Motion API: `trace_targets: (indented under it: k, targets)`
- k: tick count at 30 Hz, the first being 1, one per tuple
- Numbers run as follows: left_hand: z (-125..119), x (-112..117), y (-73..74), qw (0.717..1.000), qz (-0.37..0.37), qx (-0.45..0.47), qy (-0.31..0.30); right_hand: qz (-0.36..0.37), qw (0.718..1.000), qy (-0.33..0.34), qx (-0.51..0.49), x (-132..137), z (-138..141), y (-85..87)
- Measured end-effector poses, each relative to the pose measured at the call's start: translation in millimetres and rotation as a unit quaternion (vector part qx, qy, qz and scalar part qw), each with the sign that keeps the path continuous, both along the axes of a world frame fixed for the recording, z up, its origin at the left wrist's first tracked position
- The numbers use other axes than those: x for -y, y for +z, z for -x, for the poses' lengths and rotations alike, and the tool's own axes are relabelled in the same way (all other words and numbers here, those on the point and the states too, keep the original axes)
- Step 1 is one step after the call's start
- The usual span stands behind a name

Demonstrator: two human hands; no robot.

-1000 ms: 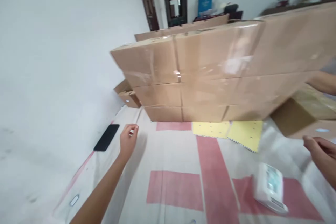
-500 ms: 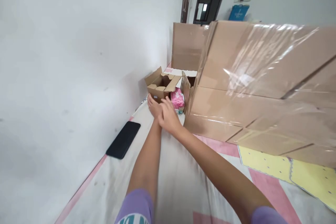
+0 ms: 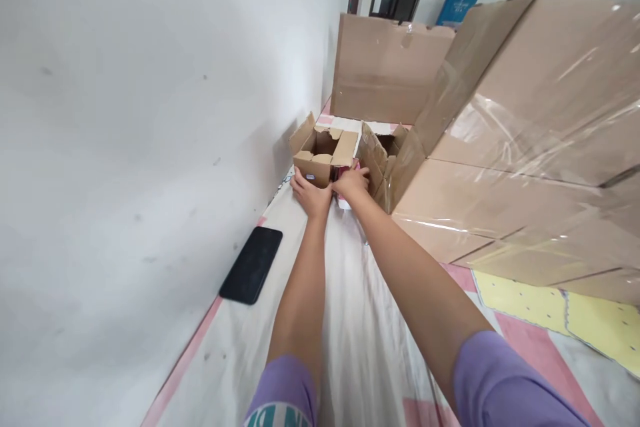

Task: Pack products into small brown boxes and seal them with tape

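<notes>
Both my arms reach forward along the wall. My left hand [image 3: 311, 195] grips the near side of a small open cardboard box [image 3: 324, 155] standing on the cloth. My right hand [image 3: 353, 183] is closed over a pink packet [image 3: 343, 202], most of which it hides, between that box and a second torn open box [image 3: 381, 159]. Purple sleeves cover both upper arms.
A black phone [image 3: 251, 264] lies flat by the white wall on the left. A tall stack of taped cardboard cartons [image 3: 530, 147] fills the right side. Another carton [image 3: 385, 67] stands behind. Yellow sheets [image 3: 560, 307] lie on the white and pink cloth.
The view swung left and moved closer to the small boxes. Both hands reached forward; the left now holds the small box and the right covers the pink packet.
</notes>
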State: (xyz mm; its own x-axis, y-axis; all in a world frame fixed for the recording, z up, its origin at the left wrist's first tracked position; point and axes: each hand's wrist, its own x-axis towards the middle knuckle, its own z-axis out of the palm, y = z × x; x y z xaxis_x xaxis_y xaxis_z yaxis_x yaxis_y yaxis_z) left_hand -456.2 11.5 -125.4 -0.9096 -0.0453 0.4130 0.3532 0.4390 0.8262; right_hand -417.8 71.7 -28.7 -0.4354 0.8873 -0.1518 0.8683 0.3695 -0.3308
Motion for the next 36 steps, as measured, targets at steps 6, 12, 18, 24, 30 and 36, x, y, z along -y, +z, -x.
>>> trace_targets:
  k: [6, 12, 18, 24, 30, 36]
  targets:
    - [-10.5, 27.6, 39.3, 0.998, -0.009, -0.026, -0.062, -0.024, 0.996, 0.078, -0.044, 26.0, -29.0, 11.3]
    - [-100.0, 133.5, 88.7, 0.995, 0.036, -0.087, 0.028, -0.154, 0.934, 0.311, -0.087, 95.7, -116.2, 17.3]
    - [-210.1, 241.1, 77.3, 0.999, 0.000, -0.041, -0.007, -0.260, 0.848, 0.460, -0.038, 112.6, -253.5, 24.2]
    - [-309.5, 271.9, 33.6, 0.984, -0.071, 0.061, -0.151, -0.359, 0.800, 0.479, 0.026, 53.0, -422.9, 20.6]
    - [-367.6, 241.8, 15.1, 0.951, -0.070, 0.064, -0.296, -0.286, 0.792, 0.538, 0.032, -7.0, -556.9, 4.2]
    - [-377.1, 207.9, -4.1, 0.935, -0.084, 0.019, -0.345, -0.232, 0.853, 0.468, 0.010, -7.5, -573.1, 2.4]
